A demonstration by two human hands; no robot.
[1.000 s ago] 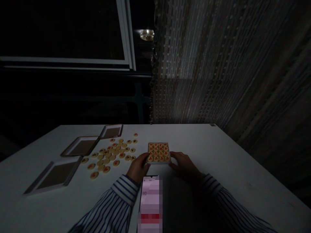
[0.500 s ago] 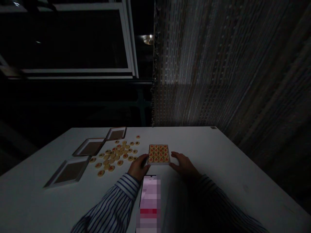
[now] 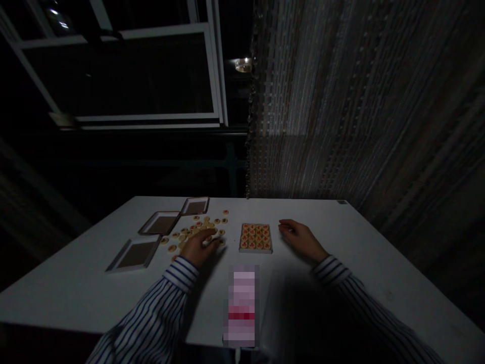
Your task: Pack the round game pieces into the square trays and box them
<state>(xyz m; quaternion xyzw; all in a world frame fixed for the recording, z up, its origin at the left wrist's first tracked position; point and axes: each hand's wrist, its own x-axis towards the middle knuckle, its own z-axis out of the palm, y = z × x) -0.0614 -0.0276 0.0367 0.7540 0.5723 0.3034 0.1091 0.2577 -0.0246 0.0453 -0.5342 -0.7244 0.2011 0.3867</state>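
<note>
A small square tray (image 3: 256, 237) packed with round wooden pieces marked in red lies on the white table (image 3: 341, 263) in front of me. Left of it is a scatter of several loose pieces (image 3: 197, 227). My left hand (image 3: 199, 247) rests on the near edge of that scatter, fingers curled over some pieces; what it holds is hidden. My right hand (image 3: 301, 238) lies on the table just right of the tray, fingers loosely bent, holding nothing and apart from the tray.
Three shallow square trays (image 3: 136, 253) (image 3: 159, 222) (image 3: 195, 206) lie in a row at the left of the table. A phone (image 3: 242, 308) lies near the front edge. A bead curtain (image 3: 341, 101) hangs behind; a dark window is at the back left.
Both hands let go of the packed tray. The left hand moved left onto the loose pieces; the right hand moved right and away. The camera view shifted back a little.
</note>
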